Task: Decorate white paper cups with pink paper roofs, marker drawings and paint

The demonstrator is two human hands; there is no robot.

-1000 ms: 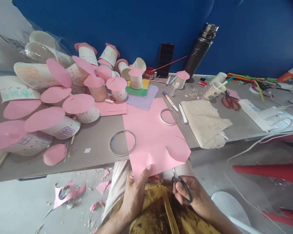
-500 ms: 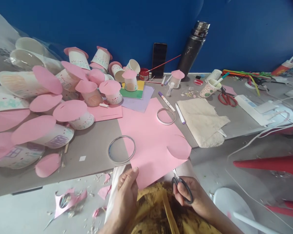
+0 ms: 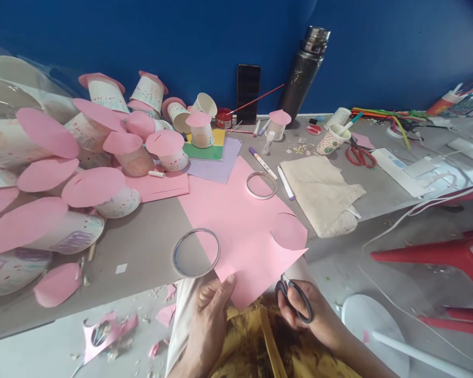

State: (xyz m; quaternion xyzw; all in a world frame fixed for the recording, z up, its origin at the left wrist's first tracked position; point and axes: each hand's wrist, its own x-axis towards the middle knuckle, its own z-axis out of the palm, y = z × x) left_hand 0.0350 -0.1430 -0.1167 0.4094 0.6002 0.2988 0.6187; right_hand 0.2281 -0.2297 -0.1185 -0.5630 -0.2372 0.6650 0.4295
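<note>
Head view | left hand [image 3: 213,304]: grip pinches pink sheet [image 3: 244,226] by near edge | right hand [image 3: 311,310]: grip round scissors [image 3: 286,282] | sheet: near middle, partly on surface [image 3: 150,247] | done: pink tops [image 3: 165,142] on many left cups [image 3: 175,161] | not done: round bit [image 3: 291,233] looks only part cut

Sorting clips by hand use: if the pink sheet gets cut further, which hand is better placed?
Probably the right hand: it holds the scissors close to the near edge of the pink sheet, while the left hand grips the sheet's left edge.
</note>
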